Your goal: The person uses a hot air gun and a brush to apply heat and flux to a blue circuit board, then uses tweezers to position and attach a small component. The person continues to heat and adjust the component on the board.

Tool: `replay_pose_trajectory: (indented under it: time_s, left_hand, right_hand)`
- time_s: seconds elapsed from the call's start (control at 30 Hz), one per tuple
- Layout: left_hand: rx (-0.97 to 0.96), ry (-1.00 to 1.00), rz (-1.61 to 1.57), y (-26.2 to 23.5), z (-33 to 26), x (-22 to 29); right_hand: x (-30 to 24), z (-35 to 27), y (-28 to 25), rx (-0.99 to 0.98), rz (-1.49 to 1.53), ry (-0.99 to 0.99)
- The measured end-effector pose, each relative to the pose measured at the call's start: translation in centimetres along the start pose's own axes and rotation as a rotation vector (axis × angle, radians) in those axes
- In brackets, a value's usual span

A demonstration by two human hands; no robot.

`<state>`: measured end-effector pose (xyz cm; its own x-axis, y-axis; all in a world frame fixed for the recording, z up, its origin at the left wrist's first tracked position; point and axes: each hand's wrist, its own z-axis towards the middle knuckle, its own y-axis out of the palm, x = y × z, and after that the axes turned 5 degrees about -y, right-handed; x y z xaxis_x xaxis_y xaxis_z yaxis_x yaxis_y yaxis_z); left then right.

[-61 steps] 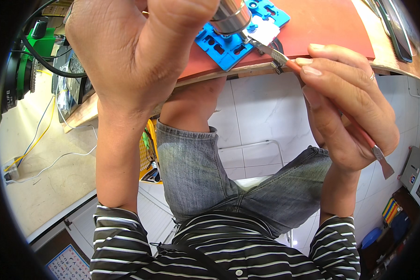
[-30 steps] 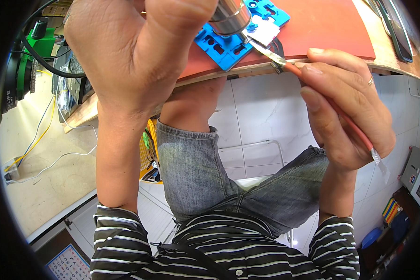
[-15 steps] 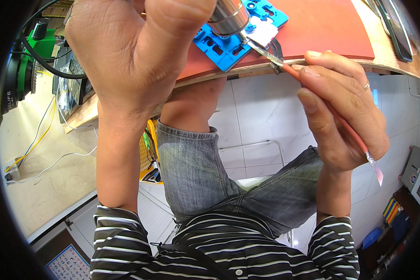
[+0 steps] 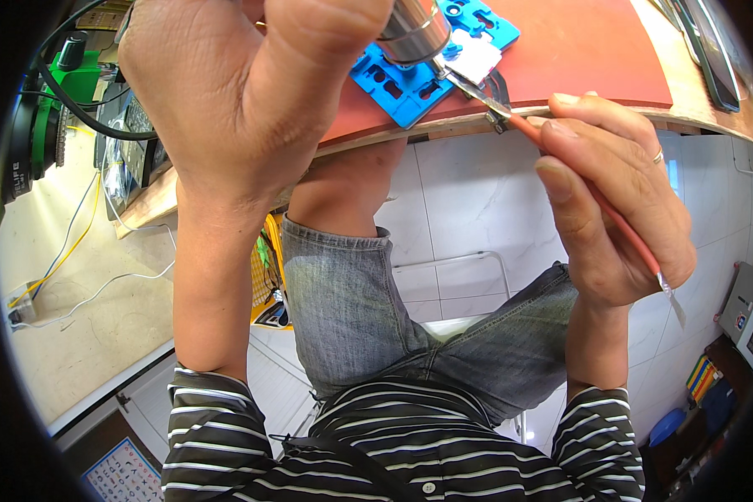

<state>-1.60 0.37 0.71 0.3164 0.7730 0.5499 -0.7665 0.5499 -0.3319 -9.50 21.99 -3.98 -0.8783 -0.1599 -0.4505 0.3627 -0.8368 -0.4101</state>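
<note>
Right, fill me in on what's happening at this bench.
A seated person is working two-handed over a blue holder on a red mat. The left hand appears to hold a metal tool pointing down at the holder; the grip itself is out of sight. The right hand holds a red spatula like a pen, its blade reaching in by the metal tool's end. Whether they touch isn't clear.

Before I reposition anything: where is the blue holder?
In the head view, the blue holder lies at the top, just right of centre, on the red mat, partly hidden by the metal barrel, up-left of the right hand.
</note>
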Motion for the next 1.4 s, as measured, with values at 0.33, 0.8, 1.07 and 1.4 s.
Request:
replay_pose_trajectory:
  time_s: [0.33,0.8,1.07,1.4]
  left_hand:
    - [-0.079,0.001,0.013,-0.5,0.4,0.6]
    - [-0.012,0.006,0.003,-0.1,0.1,-0.2]
    - [-0.093,-0.11,0.055,-0.1,0.7,2.6]
    - [-0.04,0.015,-0.065,-0.7,0.0,-0.6]
  right_hand:
    - [0.0,-0.1,0.1,0.017,-0.009,-0.013]
    - [0.0,-0.2,0.3,0.032,-0.011,-0.011]
    - [0.2,-0.3,0.2,0.027,-0.015,-0.002]
    - [0.4,0.0,-0.1,0.008,0.067,-0.037]
